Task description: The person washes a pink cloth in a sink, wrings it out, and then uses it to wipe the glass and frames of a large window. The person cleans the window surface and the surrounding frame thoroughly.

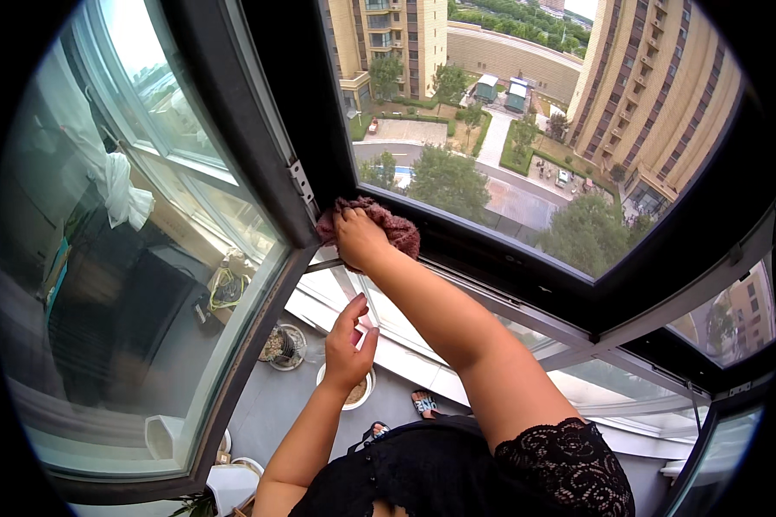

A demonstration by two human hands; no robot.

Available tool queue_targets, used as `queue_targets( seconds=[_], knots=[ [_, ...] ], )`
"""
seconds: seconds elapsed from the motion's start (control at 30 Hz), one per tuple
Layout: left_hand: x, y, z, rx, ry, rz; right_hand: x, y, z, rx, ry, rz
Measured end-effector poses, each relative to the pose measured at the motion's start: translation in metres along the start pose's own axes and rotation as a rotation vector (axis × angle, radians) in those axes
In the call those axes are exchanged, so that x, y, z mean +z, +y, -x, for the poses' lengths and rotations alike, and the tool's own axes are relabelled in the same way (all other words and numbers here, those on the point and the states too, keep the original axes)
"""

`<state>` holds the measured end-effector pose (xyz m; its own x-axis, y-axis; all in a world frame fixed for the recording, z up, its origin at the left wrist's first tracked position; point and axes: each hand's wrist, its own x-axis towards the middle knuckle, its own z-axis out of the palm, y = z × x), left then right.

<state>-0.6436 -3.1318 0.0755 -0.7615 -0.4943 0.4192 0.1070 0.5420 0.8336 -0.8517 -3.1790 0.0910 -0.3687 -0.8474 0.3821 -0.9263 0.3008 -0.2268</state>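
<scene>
At the lower left corner of the window frame lies a cloth, with the right hand on top of it. A hinge sits just above the cloth, between the frame and the sash that stands to the left. The left hand is apart from the cloth, nearer the wearer, between the sash's right edge and the right forearm. Beneath, on the floor, one pot stands near the sash's edge and another to its right, partly behind the left hand; a sandal is right of both. Beyond the frame, a road runs below, one building to the left and another to the right.
</scene>
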Motion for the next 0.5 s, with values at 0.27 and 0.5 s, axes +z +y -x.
queue_targets(
  seconds=[0.27,0.5],
  knots=[
    [0.029,-0.004,-0.08,0.319,-0.047,-0.22,-0.066,0.045,0.138,0.181,0.306,0.174],
    [0.038,-0.036,-0.11,0.251,-0.068,-0.507,-0.133,0.041,0.171,0.264,0.455,0.198]
  ],
)
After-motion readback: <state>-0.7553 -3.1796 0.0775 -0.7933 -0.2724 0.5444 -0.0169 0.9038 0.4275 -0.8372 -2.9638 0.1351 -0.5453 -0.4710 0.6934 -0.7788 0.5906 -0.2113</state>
